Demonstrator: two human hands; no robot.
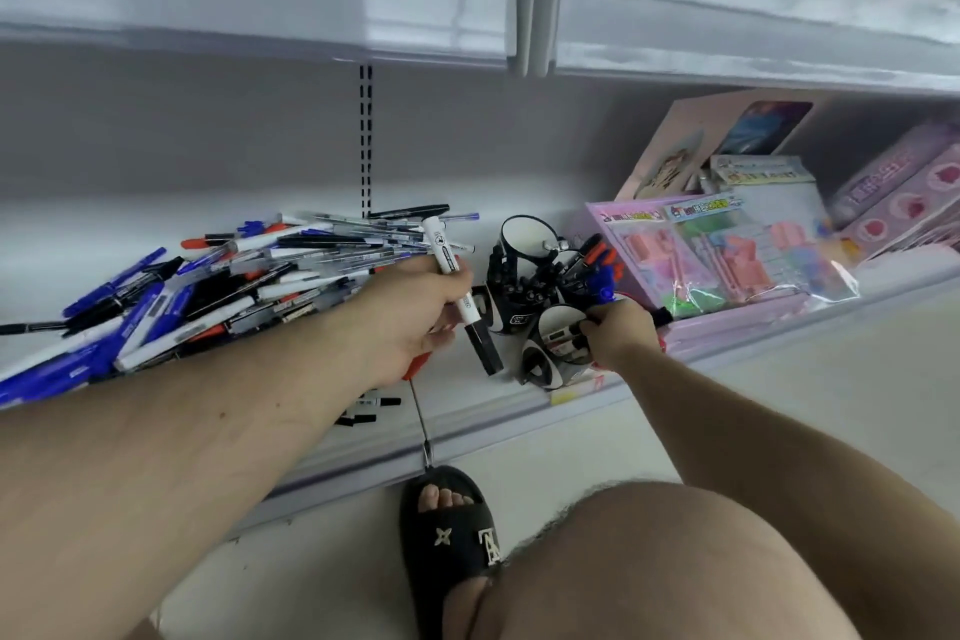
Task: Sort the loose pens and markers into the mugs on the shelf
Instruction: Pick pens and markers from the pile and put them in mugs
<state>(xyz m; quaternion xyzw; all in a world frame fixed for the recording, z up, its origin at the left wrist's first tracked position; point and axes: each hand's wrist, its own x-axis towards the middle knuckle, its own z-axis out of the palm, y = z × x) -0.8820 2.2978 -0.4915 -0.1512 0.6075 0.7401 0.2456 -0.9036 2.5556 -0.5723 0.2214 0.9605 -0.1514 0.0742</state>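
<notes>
Gripping a white marker (457, 294) with a black cap in my left hand (415, 322), I am holding it tilted, cap end down, above the shelf (467, 411) near its front edge; a red pen (415, 365) is also sticking out below my curled fingers. My right hand (621, 330) is closing its fingers on the rim of the nearest mug (553, 346), the one closest to the front edge, which is already holding a few markers. Three more mugs (524, 244) are crowding just behind it, some holding black pens, one holding blue and red ones. The loose pile of pens and markers (234, 276) is lying across the left part of the shelf, reaching toward its back wall. Pink stationery packs (727, 255) are sitting on the right end.
</notes>
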